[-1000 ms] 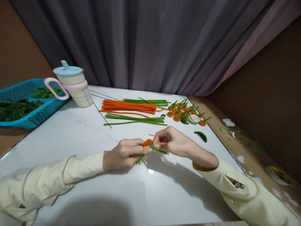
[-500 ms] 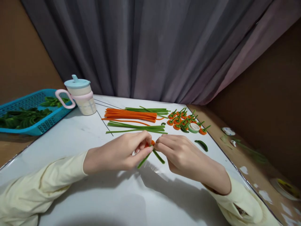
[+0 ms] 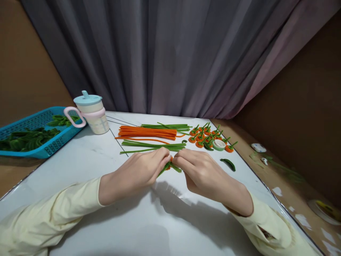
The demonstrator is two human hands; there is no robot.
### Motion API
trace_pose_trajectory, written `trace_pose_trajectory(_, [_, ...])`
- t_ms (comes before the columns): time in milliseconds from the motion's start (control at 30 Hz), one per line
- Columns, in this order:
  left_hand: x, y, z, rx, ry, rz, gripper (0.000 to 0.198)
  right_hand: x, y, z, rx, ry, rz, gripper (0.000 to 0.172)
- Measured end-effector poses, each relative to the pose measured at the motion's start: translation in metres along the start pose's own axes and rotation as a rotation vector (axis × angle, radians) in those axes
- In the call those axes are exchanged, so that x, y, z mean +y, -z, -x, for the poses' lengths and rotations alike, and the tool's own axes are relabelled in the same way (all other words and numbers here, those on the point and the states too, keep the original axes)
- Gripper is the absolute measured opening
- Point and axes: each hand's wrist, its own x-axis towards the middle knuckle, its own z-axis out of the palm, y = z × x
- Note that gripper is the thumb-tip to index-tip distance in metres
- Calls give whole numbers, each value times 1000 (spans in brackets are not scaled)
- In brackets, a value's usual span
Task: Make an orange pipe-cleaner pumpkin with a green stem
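Between my fingertips is a small orange and green pipe-cleaner piece (image 3: 168,166), its two green ends pointing down and outward. My left hand (image 3: 141,167) pinches it from the left side. From the right, my right hand (image 3: 206,174) grips it too, and its fingers hide part of the orange. Just beyond lie green pipe cleaners (image 3: 153,145) and a bundle of orange pipe cleaners (image 3: 147,132). More green stems (image 3: 166,126) lie behind the bundle. Several finished orange pieces with green stems (image 3: 199,137) stand grouped to the right.
A roll of tape (image 3: 218,144) sits by the orange pieces, and a dark green curved piece (image 3: 228,164) lies nearer. At left are a lidded cup (image 3: 97,119) and a blue basket (image 3: 50,145) holding green pieces. An earbud case (image 3: 258,148) lies beyond the table's right edge.
Both hands have drawn slightly closer around the piece. Its green ends now sit higher and spread wider, with orange showing between them. The view has tilted a little.
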Motion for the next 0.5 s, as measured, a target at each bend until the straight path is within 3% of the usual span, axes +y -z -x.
trace_pose_trajectory(300, [3, 4, -3, -172, 141, 54, 22, -6, -6, -1, 66, 71, 111, 34])
trace_pose_trajectory(500, [-3, -1, -3, -215, 89, 85, 20, -3, -11, 1, 65, -26, -28, 32])
